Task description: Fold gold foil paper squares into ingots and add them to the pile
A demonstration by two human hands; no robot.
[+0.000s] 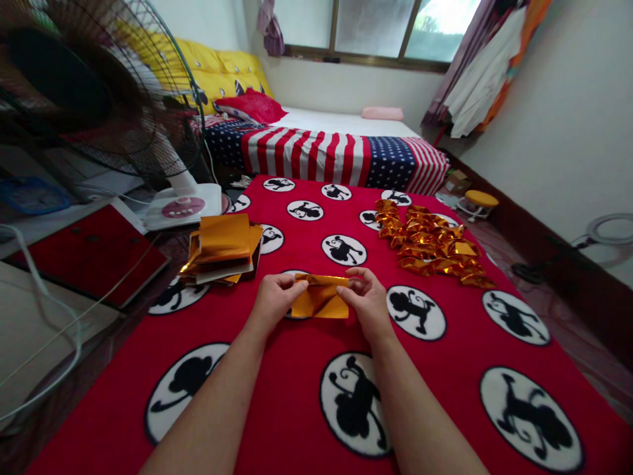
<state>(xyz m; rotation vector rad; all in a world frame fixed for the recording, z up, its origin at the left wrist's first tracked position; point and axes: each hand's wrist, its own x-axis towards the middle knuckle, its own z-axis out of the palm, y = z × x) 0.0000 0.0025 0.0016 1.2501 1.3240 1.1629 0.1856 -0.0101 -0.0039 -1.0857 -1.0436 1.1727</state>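
Observation:
A sheet of gold foil paper (321,303) is held up just over the red cloth, its top edge turned over in a narrow fold. My left hand (277,298) pinches its left end between thumb and fingers. At the right end, my right hand (364,300) grips the same edge, thumb in front and fingers behind. To the left lies a stack of flat gold paper sheets (225,241), somewhat uneven. Over on the right sit several folded shiny gold foil pieces (430,241), grouped in rows.
Red cloth with black monkey figures in white circles (306,429) covers the surface under my hands. A standing fan (182,204) is at the left beside a red box (93,251). Beyond lies a bed with a striped, starred cover (321,155). A yellow stool (481,200) stands at the right.

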